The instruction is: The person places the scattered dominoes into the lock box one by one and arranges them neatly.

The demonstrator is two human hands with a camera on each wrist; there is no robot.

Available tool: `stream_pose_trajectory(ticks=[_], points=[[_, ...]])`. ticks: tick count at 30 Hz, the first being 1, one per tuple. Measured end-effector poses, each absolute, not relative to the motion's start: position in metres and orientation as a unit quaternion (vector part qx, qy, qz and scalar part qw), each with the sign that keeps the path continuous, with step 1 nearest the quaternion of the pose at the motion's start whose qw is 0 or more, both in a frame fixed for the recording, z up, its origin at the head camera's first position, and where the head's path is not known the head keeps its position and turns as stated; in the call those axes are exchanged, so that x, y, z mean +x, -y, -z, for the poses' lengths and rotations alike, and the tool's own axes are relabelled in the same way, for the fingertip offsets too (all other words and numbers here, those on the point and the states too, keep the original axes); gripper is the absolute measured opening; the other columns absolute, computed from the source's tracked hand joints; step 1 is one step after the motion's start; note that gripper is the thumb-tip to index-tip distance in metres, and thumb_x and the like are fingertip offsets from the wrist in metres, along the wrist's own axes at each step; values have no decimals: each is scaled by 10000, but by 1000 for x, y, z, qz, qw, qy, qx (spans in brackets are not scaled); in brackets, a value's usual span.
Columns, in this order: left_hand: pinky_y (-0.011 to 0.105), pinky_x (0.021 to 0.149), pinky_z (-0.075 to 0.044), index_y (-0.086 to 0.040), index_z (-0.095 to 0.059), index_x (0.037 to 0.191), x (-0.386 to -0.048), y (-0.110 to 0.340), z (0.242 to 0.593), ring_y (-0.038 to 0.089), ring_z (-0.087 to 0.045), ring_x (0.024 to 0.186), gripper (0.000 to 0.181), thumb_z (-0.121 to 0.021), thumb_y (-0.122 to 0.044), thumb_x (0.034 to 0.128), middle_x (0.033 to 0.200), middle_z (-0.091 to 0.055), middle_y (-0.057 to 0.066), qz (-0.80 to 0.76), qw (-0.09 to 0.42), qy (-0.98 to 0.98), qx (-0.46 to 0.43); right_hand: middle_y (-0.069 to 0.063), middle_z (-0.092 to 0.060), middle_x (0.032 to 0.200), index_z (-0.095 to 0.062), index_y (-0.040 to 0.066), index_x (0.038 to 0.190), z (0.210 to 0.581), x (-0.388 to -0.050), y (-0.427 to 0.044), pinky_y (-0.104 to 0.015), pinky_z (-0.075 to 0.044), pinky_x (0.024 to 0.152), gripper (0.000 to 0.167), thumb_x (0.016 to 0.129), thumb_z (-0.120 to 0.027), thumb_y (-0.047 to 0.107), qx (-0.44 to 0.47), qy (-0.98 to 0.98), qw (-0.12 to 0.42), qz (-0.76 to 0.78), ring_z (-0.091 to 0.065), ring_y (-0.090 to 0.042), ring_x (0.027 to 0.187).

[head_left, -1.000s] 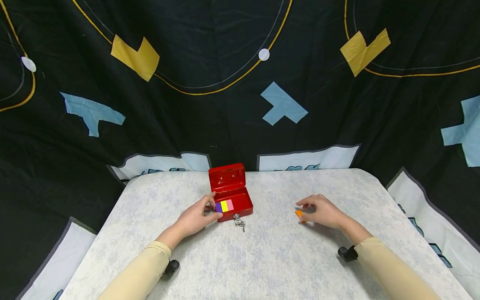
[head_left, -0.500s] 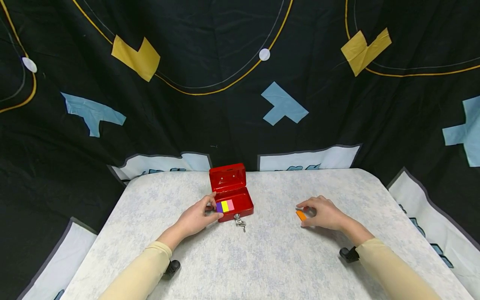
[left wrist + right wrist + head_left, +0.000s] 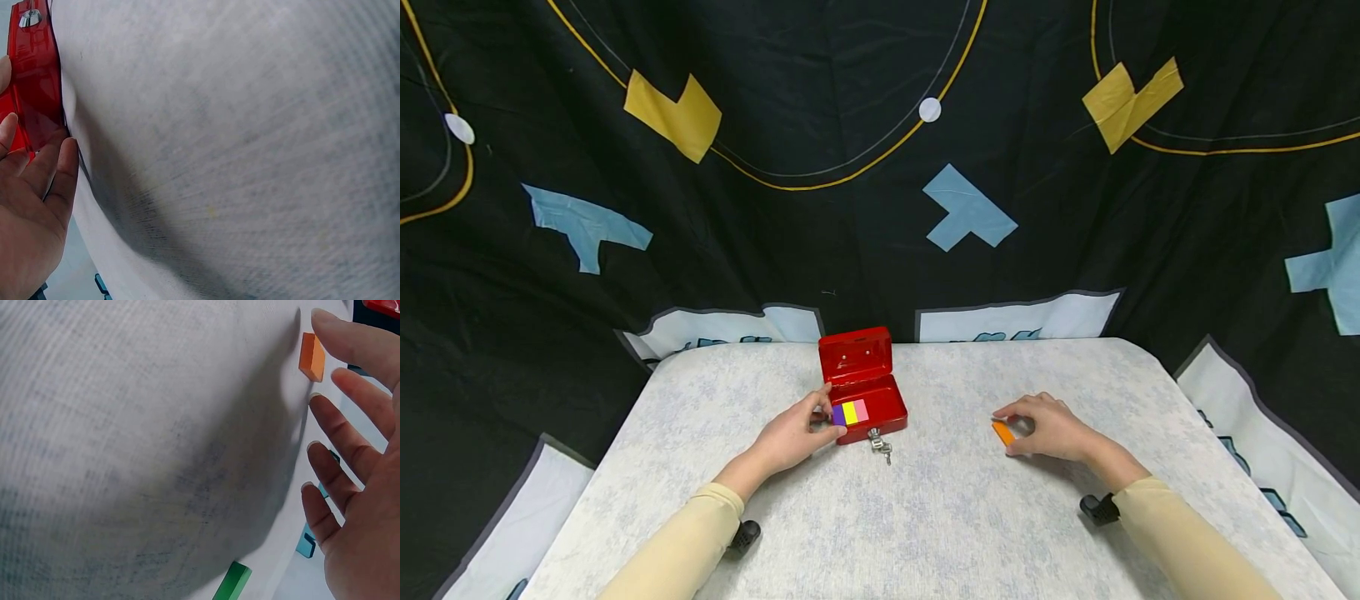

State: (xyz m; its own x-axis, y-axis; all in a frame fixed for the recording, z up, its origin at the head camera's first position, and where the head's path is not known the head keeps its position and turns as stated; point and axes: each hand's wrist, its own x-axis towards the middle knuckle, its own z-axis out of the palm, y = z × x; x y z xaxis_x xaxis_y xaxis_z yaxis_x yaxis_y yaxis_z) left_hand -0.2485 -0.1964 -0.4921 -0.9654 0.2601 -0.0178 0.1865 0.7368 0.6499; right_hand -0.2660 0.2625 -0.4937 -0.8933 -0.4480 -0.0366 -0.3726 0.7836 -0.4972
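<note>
An orange block (image 3: 1003, 432) lies on the table between the thumb and fingers of my right hand (image 3: 1048, 427). The right wrist view shows those fingers spread, with a gap to the orange block (image 3: 312, 357). A red cash box (image 3: 891, 398) stands left of centre with its lid raised. Inside it, along the left side, lie a purple block (image 3: 838, 415), a yellow block (image 3: 850, 412) and a pink block (image 3: 861, 409). My left hand (image 3: 790, 432) holds the box's left side, thumb at the front corner and index finger farther back. Its other fingers are partly hidden.
Keys (image 3: 881, 447) hang from the lock on the box's front. A green block (image 3: 232, 582) lies on the table in the right wrist view, beyond the little finger. The pale table (image 3: 917, 517) ends at a black cloth backdrop (image 3: 865, 258).
My right thumb and fingers have loosened from the orange block, and more of it shows now. My left hand and the cash box have stayed put.
</note>
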Motion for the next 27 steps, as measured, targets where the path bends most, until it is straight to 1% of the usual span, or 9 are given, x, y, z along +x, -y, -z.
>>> stream_pose_trajectory(ticks=[6,12,17,21,24,27], points=[[446,909,-511,-209,-534,1040,-250,197,493,202,-630,1204,349,-750,-453,915,1654,-328,3,-339,53,-931,121,47,-650,1162,-706,240,1298,492,-267,-266,-551,-332,960,544,798,-886,356,-216,-936,92,261,-489,-238,1085],[454,912,-505,-211,-531,1057,-248,197,491,210,-626,1207,350,-747,-449,917,1647,-342,-1,-339,55,-931,121,15,-630,1198,-699,230,1308,492,-269,-270,-485,-399,924,551,800,-886,333,-199,-930,118,285,-470,-245,1103],[461,930,-497,-207,-529,1067,-248,197,491,206,-627,1202,354,-745,-446,919,1642,-352,-6,-339,55,-931,122,8,-617,1213,-700,234,1305,492,-271,-272,-469,-408,919,546,798,-886,316,-188,-925,137,300,-438,-244,1120],[443,924,-497,-204,-530,1069,-248,197,491,204,-629,1204,358,-749,-443,917,1638,-360,-4,-339,55,-931,122,6,-615,1224,-701,238,1300,493,-273,-273,-486,-408,931,546,794,-889,314,-189,-921,144,308,-435,-253,1140],[427,901,-501,-206,-532,1068,-248,197,491,203,-630,1199,355,-751,-439,916,1637,-363,-6,-341,55,-931,121,-6,-614,1257,-704,240,1295,493,-274,-274,-526,-407,954,539,795,-890,315,-189,-918,148,315,-434,-270,1171],[436,915,-499,-209,-531,1070,-248,197,491,200,-629,1198,353,-749,-441,916,1636,-364,-8,-341,55,-931,121,-10,-609,1286,-709,253,1285,494,-276,-276,-547,-398,979,526,796,-889,319,-182,-917,154,320,-424,-281,1203]])
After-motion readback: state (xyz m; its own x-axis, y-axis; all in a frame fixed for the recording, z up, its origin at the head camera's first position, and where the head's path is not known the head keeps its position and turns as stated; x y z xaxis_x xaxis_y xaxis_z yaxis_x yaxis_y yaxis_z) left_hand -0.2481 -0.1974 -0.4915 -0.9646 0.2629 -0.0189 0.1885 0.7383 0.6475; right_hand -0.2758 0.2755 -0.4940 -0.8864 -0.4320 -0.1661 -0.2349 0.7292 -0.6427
